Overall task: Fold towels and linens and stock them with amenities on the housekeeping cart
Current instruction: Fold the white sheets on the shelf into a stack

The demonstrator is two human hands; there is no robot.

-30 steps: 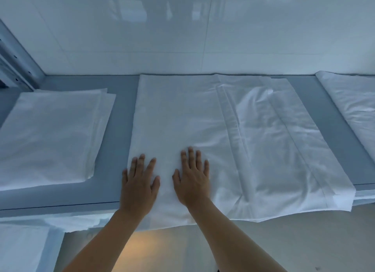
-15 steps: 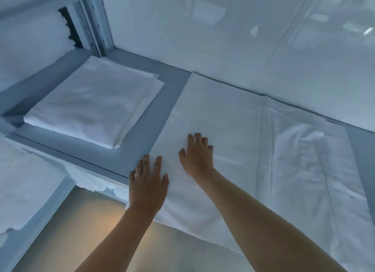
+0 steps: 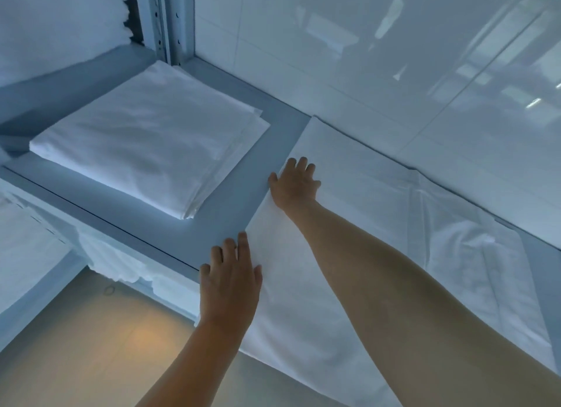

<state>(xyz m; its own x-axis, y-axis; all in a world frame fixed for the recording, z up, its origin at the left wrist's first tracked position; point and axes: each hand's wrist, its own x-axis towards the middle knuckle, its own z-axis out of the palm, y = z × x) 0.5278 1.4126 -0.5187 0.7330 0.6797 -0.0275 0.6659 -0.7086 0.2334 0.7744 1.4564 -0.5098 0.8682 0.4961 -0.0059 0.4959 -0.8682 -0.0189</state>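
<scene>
Both hands flattening a white sheet (image 3: 349,224) at its left edge on the shelf (image 3: 236,200).

Left hand (image 3: 230,282) and right hand (image 3: 296,183) are pressing open-fingered, gripping nothing; the overhanging near end risks dragging the sheet off or rucking it, missing the folded stack (image 3: 145,142) beyond.

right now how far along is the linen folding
Done: one folded stack sits on the grey shelf. In hand: the left hand and right hand lie flat at the left edge of a spread sheet, only partly folded. Left: finishing that fold; no cart or amenities in view.
</scene>
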